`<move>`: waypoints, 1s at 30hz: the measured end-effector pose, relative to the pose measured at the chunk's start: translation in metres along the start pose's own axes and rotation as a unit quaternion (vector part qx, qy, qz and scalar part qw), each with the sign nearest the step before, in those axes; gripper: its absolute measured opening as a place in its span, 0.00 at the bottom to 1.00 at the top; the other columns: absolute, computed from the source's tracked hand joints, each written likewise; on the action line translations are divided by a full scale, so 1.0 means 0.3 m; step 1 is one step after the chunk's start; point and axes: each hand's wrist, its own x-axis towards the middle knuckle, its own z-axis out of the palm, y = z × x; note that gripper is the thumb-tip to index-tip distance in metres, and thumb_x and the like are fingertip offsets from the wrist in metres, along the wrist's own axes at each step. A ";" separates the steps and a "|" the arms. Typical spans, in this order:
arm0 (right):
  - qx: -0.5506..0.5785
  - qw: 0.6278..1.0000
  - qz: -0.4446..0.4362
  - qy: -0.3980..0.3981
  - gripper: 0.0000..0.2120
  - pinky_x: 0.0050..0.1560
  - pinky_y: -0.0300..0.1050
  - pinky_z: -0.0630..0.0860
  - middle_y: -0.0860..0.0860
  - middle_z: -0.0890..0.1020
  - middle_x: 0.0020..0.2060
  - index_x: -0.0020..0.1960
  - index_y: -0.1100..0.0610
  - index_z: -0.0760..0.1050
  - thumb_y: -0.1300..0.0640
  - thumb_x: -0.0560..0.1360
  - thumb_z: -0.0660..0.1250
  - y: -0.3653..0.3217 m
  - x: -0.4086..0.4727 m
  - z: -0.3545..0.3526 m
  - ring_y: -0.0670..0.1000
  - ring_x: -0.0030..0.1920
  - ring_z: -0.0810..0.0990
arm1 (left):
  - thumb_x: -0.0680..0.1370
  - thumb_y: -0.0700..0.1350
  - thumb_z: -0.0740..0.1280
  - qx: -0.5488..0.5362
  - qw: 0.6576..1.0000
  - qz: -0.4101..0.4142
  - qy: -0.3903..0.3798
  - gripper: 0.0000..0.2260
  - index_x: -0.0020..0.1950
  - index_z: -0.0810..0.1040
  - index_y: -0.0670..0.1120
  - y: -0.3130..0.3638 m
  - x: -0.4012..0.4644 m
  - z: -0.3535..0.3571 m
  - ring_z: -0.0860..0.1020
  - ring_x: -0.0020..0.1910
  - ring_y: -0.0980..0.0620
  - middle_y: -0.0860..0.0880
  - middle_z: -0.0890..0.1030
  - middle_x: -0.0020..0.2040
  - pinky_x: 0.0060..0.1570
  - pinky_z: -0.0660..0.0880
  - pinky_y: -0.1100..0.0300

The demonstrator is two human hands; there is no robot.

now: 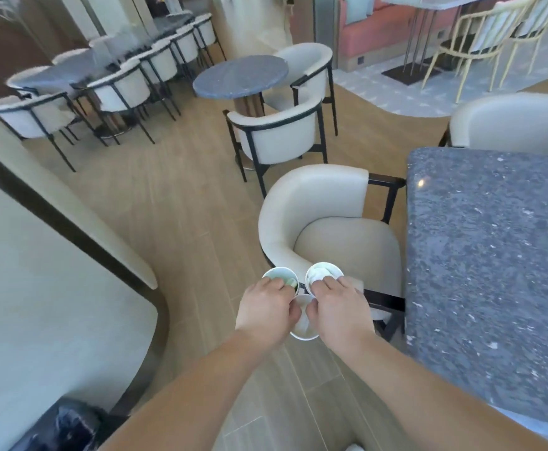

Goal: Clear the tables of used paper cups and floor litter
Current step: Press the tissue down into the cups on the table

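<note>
Three white paper cups, mouths up and axes near vertical, hang over the wood-plank floor (168, 222) beside the speckled grey stone table (493, 271). The left hand (266, 312) pinches the left cup (277, 276) at its rim; the right hand (339, 309) pinches the right cup (323, 275), which has crumpled tissue inside. The lower cup (303, 323) sits between both palms, fingers curled, arms extended, just short of the cream padded chair (324, 229).

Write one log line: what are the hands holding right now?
left hand: holds green-stained cup | right hand: holds tissue-filled cup | third cup: between hands | where: above floor
</note>
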 end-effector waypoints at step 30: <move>0.070 0.915 -0.349 -0.193 0.05 0.37 0.45 0.61 0.49 0.79 0.45 0.44 0.53 0.72 0.52 0.74 0.61 -1.767 -0.200 0.474 0.54 0.51 0.74 | 0.66 0.43 0.73 0.016 0.894 -0.437 0.096 0.06 0.31 0.79 0.45 -1.247 -1.333 -0.343 0.75 0.33 0.43 0.47 0.76 0.30 0.32 0.63 0.58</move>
